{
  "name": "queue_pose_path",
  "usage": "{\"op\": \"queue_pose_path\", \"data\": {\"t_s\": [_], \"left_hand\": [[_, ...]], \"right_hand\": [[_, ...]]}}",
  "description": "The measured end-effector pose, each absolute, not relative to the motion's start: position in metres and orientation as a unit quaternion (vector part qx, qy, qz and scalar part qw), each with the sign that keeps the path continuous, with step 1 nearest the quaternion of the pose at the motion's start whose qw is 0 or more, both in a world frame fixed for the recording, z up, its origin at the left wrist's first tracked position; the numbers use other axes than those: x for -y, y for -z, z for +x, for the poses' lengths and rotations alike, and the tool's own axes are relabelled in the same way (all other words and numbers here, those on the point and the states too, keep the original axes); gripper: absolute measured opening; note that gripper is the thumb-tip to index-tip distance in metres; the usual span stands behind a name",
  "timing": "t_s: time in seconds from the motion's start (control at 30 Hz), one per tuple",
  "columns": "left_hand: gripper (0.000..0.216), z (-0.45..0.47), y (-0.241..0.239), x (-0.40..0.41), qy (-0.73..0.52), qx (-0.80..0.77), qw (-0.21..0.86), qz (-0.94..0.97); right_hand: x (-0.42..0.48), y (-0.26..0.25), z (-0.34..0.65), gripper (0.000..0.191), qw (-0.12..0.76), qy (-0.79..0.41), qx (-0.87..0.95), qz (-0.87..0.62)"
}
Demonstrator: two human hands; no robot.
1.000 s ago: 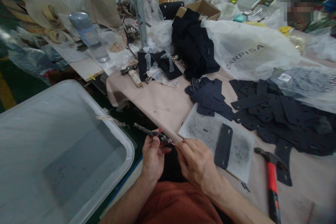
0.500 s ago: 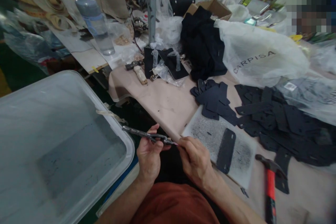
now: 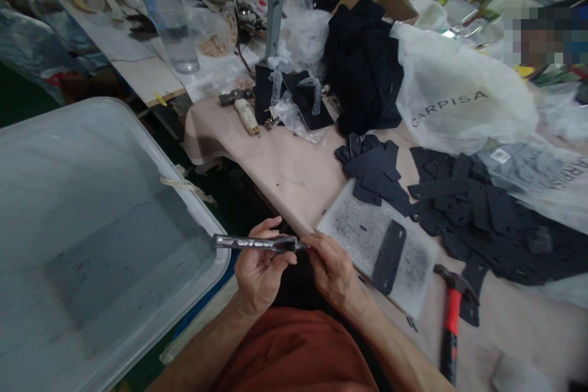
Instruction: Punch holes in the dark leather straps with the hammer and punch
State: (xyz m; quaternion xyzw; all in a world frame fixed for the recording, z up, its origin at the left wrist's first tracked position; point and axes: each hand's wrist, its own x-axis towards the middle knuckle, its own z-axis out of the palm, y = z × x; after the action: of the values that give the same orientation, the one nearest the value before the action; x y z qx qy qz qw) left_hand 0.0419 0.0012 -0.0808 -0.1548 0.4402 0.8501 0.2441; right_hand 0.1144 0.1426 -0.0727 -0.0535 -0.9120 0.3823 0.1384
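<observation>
My left hand (image 3: 260, 272) is closed around a slim dark metal punch tool (image 3: 250, 243), held level above my lap with its shaft pointing left over the bin's corner. My right hand (image 3: 329, 266) pinches the tool's right tip with thumb and fingers; what it grips there is too small to make out. Just right of my hands a single black leather strip (image 3: 388, 256) lies on a white, black-speckled cutting pad (image 3: 362, 234) at the table's near edge.
A large translucent plastic bin (image 3: 92, 245) fills the left. A red-handled hammer (image 3: 450, 324) lies right of the pad. Piles of black leather pieces (image 3: 482, 208), a CARPISA plastic bag (image 3: 454, 98), black fabric (image 3: 362, 67) and a water bottle (image 3: 160, 6) crowd the table.
The punch tool has turned from tilted to nearly level and shifted left. My view has tipped and moved, so table items sit higher and further left. Both hands keep their hold.
</observation>
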Motion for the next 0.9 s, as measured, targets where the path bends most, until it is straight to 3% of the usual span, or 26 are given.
{"op": "queue_pose_path", "data": {"t_s": [0.13, 0.33, 0.73, 0.9], "left_hand": [[0.050, 0.042, 0.083, -0.003, -0.854, -0.430, 0.243, -0.163], [0.043, 0.043, 0.084, -0.013, -0.868, -0.413, 0.246, -0.127], [0.037, 0.035, 0.091, -0.010, -0.883, -0.352, 0.294, -0.103], [0.036, 0.034, 0.093, -0.012, -0.887, -0.342, 0.292, -0.110]], "right_hand": [[-0.143, 0.060, 0.113, 0.027, 0.148, -0.337, 0.930, -0.022], [-0.144, 0.024, 0.108, 0.024, 0.078, -0.247, 0.966, 0.005], [-0.156, 0.007, 0.094, 0.021, 0.005, -0.279, 0.960, -0.004], [-0.148, 0.012, 0.091, 0.019, 0.016, -0.277, 0.961, -0.007]]}}
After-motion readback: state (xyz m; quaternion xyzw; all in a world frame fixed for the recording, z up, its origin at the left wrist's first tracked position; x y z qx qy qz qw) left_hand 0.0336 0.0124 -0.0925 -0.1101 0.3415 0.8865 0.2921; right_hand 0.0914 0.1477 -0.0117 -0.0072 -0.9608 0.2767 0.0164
